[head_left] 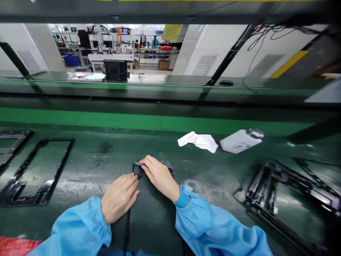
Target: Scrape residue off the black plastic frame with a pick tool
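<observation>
A thin black frame (127, 227) lies mostly under my hands on the green bench, its near part running down to the lower edge of the view. At its far left corner, my right hand (161, 177) pinches the edge, where a small shiny strip shows. My left hand (120, 196) has its fingers together on the same corner from the left side, with the fingertips touching the dark part there. Both palms and part of the frame are hidden from above. Blue sleeves cover both wrists.
Another black frame (60, 167) lies at left, beside a partly cut-off one (16, 142). Stacked black frames (266, 199) sit at right. Beyond my hands are thin black scraps (105, 147), a white cloth (199, 140) and a white bottle (239, 141). A red item (17, 246) shows lower left.
</observation>
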### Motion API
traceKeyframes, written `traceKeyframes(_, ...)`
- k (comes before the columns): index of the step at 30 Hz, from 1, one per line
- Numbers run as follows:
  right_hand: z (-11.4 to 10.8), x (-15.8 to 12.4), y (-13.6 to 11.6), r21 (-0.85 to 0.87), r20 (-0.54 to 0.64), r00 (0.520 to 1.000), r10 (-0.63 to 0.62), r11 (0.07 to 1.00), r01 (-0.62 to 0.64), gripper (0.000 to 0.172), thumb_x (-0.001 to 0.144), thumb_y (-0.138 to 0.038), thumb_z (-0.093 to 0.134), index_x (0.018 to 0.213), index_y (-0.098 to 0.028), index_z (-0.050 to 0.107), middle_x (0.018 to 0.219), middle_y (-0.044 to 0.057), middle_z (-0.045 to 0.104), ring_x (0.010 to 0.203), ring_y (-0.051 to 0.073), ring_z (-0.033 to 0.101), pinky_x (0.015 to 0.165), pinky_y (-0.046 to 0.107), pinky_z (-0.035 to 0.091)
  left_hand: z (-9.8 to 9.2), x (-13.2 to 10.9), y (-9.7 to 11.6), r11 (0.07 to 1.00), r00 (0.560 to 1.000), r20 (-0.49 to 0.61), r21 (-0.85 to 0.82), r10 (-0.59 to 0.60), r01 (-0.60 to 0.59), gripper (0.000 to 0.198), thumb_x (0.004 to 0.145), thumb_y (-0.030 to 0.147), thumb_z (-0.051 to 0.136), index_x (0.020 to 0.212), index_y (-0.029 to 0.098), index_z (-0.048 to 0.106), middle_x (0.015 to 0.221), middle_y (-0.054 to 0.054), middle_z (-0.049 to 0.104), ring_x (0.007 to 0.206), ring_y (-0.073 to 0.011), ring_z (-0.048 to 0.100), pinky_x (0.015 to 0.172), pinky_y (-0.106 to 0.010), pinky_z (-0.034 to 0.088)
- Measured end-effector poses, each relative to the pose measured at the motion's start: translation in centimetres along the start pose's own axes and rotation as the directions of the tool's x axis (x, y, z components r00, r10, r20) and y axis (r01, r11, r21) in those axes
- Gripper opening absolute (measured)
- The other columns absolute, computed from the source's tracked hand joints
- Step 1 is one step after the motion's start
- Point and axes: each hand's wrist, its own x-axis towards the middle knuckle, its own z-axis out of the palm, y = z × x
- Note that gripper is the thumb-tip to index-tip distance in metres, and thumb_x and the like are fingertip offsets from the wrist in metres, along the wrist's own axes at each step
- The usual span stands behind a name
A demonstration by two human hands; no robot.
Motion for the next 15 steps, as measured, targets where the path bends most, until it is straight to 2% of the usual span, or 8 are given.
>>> traceKeyframes(3,0.5,-0.1,0.1,-0.071,-0.040,0.999,-0.003,0.998,0.000,0.016,0.099,-0.018,0.042,0.101,-0.021,0.058,0.100,0.006,0.060,0.094,0.020,0.057,0.070,0.029,0.048,0.6,-0.8,0.7,0.998,1.000,-0.028,0.067,0.011,-0.009,0.029,0.098,0.018,0.043,0.120,0.008,0.059,0.127,-0.012,0.061,0.123,-0.0247,0.054,0.102,-0.039,0.047)
traceKeyframes(7,0.9,-0.1,0.2,-0.077,-0.058,0.998,-0.020,0.997,0.016,0.015,0.099,-0.018,0.046,0.096,-0.022,0.060,0.096,0.004,0.060,0.093,0.019,0.054,0.069,0.027,0.047,0.7,-0.8,0.7,0.997,1.000,-0.028,0.077,-0.006,0.008,0.029,0.099,0.018,0.040,0.117,0.010,0.062,0.126,-0.010,0.063,0.122,-0.0234,0.055,0.102,-0.038,0.048)
traceKeyframes(15,1.3,0.1,0.0,-0.181,-0.054,0.998,-0.040,0.983,0.030,0.018,0.099,-0.019,0.045,0.087,-0.020,0.059,0.092,0.003,0.059,0.089,0.018,0.051,0.064,0.026,0.042,0.6,-0.6,1.2,0.991,0.999,0.028,0.131,-0.019,0.015,0.029,0.097,0.018,0.045,0.119,0.007,0.060,0.129,-0.013,0.060,0.124,-0.0257,0.054,0.102,-0.039,0.048)
